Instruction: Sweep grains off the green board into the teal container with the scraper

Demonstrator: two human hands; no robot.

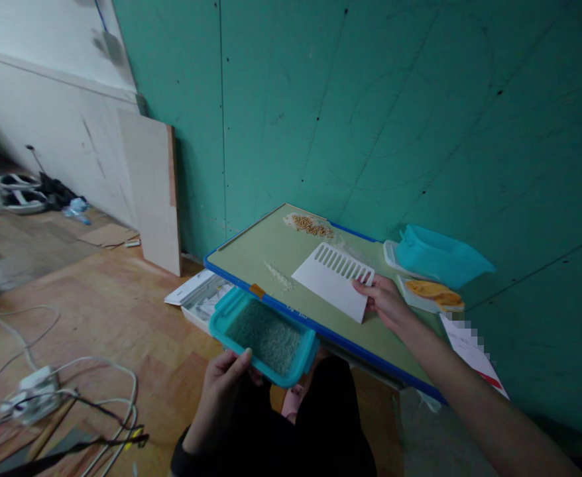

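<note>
My left hand (229, 368) grips the near rim of a turquoise plastic container (291, 379), held just below the table's front edge. Rice-like white grains (271, 334) cover its bottom. In my right hand (378, 295) is a white plastic scraper (328, 285) with a row of slots along its upper side; its flat blade rests on or just over the tabletop (244, 248). Left of the blade lies a small streak of white grains (278, 275). Toward the back of the table sits a heap of tan beans (311, 225) with some white grains around it.
At the table's right end stand an empty-looking turquoise container (440, 255), a clear tray with an orange cloth (433, 291) and a paper sheet (470, 348). A green wall (395, 119) borders the back. A power strip (35, 394) with cables lies on the floor at left.
</note>
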